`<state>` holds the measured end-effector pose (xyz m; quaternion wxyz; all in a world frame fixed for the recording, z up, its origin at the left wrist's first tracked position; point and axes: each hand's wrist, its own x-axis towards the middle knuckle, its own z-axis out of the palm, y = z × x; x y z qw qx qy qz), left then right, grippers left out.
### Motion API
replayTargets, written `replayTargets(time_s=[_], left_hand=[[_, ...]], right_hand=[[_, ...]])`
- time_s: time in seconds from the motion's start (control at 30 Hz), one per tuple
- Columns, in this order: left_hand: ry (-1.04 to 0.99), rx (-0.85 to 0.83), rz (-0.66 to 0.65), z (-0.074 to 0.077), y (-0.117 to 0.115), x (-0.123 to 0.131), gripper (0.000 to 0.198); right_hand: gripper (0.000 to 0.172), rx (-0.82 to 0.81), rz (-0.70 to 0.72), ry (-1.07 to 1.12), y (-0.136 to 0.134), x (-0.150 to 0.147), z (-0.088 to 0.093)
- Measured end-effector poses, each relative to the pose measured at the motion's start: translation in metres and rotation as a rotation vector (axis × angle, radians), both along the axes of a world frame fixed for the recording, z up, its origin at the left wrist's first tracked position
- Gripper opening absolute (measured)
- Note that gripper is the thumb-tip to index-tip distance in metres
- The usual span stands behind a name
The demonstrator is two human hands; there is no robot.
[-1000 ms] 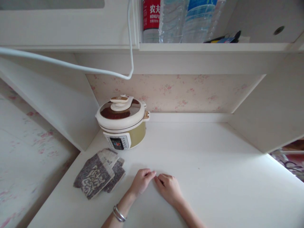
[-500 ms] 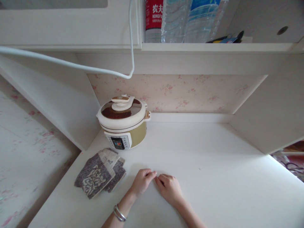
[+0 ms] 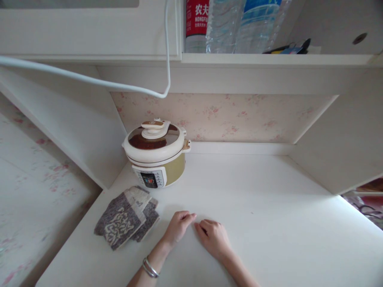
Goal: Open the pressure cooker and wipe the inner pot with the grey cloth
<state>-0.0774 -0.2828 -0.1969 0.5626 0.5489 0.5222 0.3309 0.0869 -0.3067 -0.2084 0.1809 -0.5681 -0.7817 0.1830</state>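
My left hand (image 3: 178,228) rests on the white tabletop (image 3: 269,239), its fingers curled in and the thumb pointing right; a silver bangle circles that wrist. Just to its right lies my right hand (image 3: 214,235), also closed in a loose fist, with a small gap between the two. Nothing shows in either hand. Left of my left hand is a folded grey-brown cloth (image 3: 125,217) with a pale raised pattern. Behind the cloth stands a cream and olive-green electric pressure cooker (image 3: 155,153), lid on, control panel facing me.
A white cable (image 3: 104,84) hangs in front of the overhead cabinet (image 3: 89,34). Plastic water bottles (image 3: 224,28) stand on the upper shelf beside some small dark items (image 3: 293,48). Side panels (image 3: 338,135) bound the tabletop left and right; floral wallpaper (image 3: 227,115) covers the back.
The view has shifted very slightly. The tip of my left thumb has drawn a little away from my right hand; otherwise both hands stay where they were.
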Motion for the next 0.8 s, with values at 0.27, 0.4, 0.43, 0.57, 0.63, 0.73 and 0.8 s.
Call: replayTargets(time_s=[0.27, 0.4, 0.43, 0.57, 0.63, 0.73, 0.8], left_hand=[[0.002, -0.006, 0.0, 0.0003, -0.0006, 0.0001, 0.046], [0.017, -0.014, -0.006, 0.0003, -0.0002, 0.0002, 0.048], [0.02, -0.015, -0.006, 0.0006, -0.0002, 0.0001, 0.048], [0.017, -0.018, -0.005, 0.0022, -0.0006, 0.0, 0.048], [0.012, -0.017, -0.003, 0.0025, -0.0008, 0.0, 0.047], [0.017, -0.013, -0.003, 0.0019, -0.0008, 0.0, 0.047], [0.019, -0.01, -0.005, 0.0013, -0.0007, 0.0001, 0.047]], right_hand=[[0.04, 0.01, 0.001, 0.001, -0.0009, 0.0, 0.0007], [0.041, 0.004, 0.003, 0.002, -0.0003, -0.0001, 0.0014], [0.042, 0.002, 0.003, 0.0, -0.0001, -0.0002, 0.0013], [0.041, -0.004, 0.003, -0.005, 0.0001, -0.0001, 0.0008], [0.041, -0.001, 0.003, -0.011, -0.0001, 0.0, 0.0009], [0.04, 0.005, 0.004, -0.023, -0.0004, 0.0001, 0.0017], [0.039, 0.004, 0.005, -0.029, -0.0004, 0.0, 0.0022]])
